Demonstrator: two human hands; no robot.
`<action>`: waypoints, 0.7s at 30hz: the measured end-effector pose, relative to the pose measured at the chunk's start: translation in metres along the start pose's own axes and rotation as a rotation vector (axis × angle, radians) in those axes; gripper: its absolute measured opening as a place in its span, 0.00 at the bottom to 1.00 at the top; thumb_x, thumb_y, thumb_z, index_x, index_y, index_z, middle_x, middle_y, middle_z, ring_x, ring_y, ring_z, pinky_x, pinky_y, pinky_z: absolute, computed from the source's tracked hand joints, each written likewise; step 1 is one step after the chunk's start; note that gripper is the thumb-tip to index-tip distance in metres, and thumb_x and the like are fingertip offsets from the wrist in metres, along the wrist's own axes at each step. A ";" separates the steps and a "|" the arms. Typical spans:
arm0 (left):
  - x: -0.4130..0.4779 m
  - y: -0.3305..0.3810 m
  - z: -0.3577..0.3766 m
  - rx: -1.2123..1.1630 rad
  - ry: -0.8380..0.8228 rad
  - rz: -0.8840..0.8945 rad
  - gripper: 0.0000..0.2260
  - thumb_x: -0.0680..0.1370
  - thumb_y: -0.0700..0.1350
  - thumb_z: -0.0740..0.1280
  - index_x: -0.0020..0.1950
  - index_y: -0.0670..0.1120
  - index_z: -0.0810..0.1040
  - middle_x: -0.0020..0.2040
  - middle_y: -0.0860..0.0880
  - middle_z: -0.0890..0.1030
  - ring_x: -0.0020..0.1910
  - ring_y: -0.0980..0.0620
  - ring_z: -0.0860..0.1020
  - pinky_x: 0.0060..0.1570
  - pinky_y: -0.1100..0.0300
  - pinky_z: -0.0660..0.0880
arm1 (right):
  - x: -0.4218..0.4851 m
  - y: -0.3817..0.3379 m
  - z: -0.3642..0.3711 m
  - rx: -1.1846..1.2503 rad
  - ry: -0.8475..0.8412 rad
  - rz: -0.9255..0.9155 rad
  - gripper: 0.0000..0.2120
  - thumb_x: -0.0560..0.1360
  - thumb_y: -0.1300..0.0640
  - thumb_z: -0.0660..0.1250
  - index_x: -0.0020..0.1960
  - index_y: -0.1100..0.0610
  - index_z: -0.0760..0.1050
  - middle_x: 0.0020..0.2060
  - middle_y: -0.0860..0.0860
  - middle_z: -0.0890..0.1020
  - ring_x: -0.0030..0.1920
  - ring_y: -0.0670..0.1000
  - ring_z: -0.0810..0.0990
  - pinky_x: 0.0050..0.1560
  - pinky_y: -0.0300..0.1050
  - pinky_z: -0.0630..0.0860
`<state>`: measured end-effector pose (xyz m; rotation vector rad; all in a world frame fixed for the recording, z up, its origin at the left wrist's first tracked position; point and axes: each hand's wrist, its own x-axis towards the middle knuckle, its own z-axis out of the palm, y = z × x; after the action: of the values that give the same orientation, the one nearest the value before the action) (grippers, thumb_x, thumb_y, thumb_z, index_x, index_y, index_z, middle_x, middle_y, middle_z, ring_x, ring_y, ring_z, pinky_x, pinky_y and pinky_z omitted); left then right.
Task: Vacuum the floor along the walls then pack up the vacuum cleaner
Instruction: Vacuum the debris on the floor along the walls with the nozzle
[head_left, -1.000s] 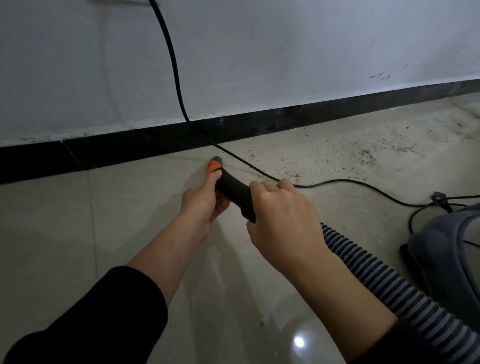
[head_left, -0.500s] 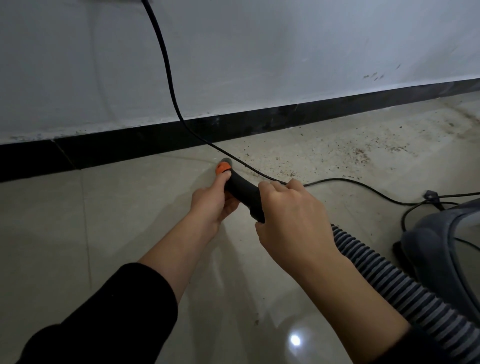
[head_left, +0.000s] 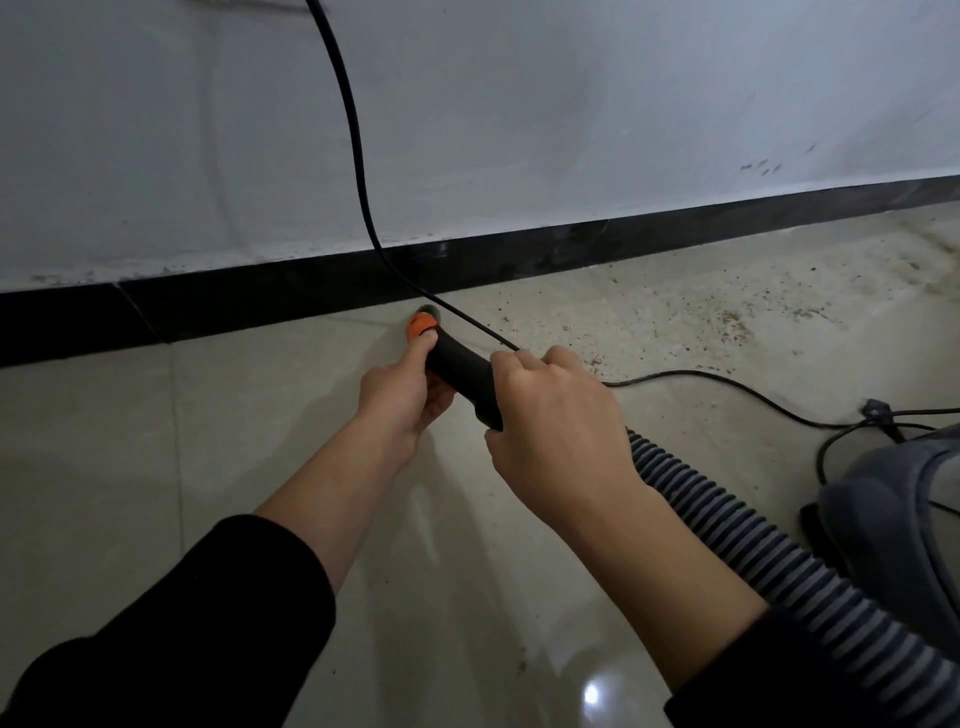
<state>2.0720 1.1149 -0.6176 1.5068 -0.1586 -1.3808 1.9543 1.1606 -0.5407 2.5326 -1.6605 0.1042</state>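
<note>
Orange-collared nozzle has edged closer to the glossy black skirting at the gritty tiled floor's far edge, left hand and right hand fingers both wrapped round the curved matte black handle, ribbed grey hose trailing right.
</note>
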 end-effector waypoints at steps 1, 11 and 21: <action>0.002 0.002 -0.002 0.000 -0.003 0.009 0.21 0.77 0.54 0.68 0.62 0.41 0.76 0.47 0.45 0.82 0.40 0.53 0.81 0.32 0.64 0.76 | 0.002 -0.002 0.000 0.011 -0.006 -0.017 0.13 0.73 0.58 0.69 0.57 0.57 0.74 0.46 0.51 0.80 0.47 0.52 0.74 0.39 0.43 0.63; 0.011 0.014 -0.023 0.009 0.015 0.042 0.20 0.78 0.53 0.67 0.63 0.40 0.75 0.48 0.44 0.82 0.42 0.53 0.81 0.32 0.64 0.76 | 0.013 -0.015 0.000 0.064 -0.006 -0.089 0.13 0.77 0.57 0.64 0.62 0.56 0.71 0.52 0.51 0.79 0.51 0.51 0.72 0.42 0.42 0.61; 0.006 0.015 -0.046 -0.024 0.126 0.066 0.22 0.77 0.54 0.69 0.62 0.39 0.76 0.44 0.45 0.81 0.39 0.53 0.81 0.32 0.63 0.76 | 0.010 -0.029 -0.001 0.137 -0.046 -0.133 0.13 0.78 0.56 0.64 0.62 0.54 0.70 0.52 0.49 0.78 0.52 0.50 0.71 0.42 0.41 0.62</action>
<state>2.1180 1.1301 -0.6195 1.5502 -0.1116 -1.2279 1.9854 1.1630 -0.5401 2.7587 -1.5445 0.1538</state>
